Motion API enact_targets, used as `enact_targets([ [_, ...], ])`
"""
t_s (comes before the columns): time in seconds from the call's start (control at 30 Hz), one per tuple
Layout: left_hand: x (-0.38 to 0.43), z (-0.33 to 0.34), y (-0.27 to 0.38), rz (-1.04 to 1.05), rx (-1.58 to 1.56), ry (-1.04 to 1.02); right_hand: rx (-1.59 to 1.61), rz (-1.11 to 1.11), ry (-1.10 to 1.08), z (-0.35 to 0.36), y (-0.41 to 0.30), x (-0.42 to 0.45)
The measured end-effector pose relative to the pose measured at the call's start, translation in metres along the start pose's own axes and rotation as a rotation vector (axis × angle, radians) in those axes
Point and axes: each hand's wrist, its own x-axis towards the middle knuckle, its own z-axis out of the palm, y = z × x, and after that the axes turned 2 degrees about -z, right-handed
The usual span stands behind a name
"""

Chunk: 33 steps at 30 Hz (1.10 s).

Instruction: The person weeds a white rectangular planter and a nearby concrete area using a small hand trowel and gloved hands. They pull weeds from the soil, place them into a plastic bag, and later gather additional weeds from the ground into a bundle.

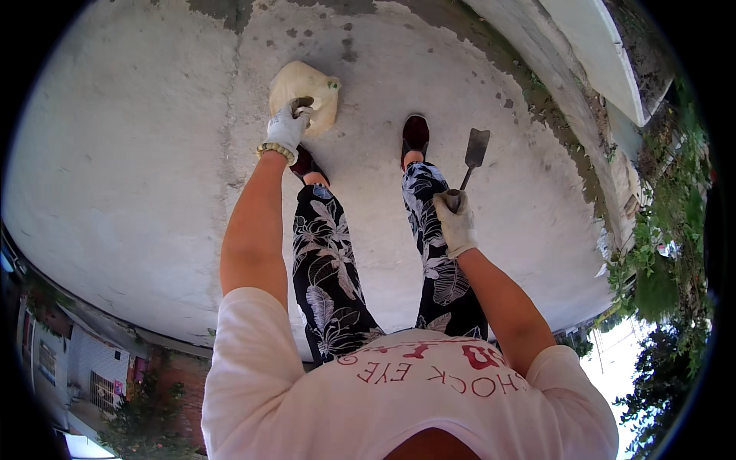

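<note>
My left hand (287,123), in a white work glove with a beaded bracelet at the wrist, grips a pale yellow plastic bag (305,80). The bag hangs in front of my left shoe, and its contents cannot be made out. In my gloved right hand (457,224) is a small hand trowel (477,148), held by its handle beside my right leg. Its flat, dark metal blade points forward, away from me.
Grey concrete paving (144,115) spreads beneath my feet, with a long crack on the left. A low concrete kerb (566,75) curves along the right, beside a dirt-covered strip. Green plants (661,224) grow beyond it. Buildings (80,362) appear at the lower left rim.
</note>
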Motion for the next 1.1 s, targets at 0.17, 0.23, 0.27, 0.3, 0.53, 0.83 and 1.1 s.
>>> enact_targets([
  [0.17,-0.04,-0.02,0.007,0.054,0.49,0.132,0.015,0.012,-0.11,-0.029,-0.003,-0.006],
  [0.23,-0.054,-0.032,-0.005,-0.013,0.508,0.176,0.011,0.013,-0.15,-0.049,0.002,-0.006],
  [0.27,-0.066,-0.031,0.004,-0.031,0.505,0.164,-0.01,-0.035,-0.121,-0.062,0.009,-0.009],
  [0.3,-0.081,-0.034,0.011,-0.063,0.501,0.167,-0.086,0.01,-0.157,-0.086,-0.011,-0.016],
  [0.53,-0.188,-0.06,0.053,-0.035,0.184,0.132,-0.075,0.22,-0.239,-0.213,0.071,-0.065],
  [0.83,-0.192,-0.119,0.054,0.365,0.805,-0.377,1.069,0.384,0.23,-0.256,0.206,-0.24],
  [1.1,-0.221,-0.048,0.135,-0.174,0.445,-0.344,1.282,0.952,0.196,-0.124,0.317,-0.448],
])
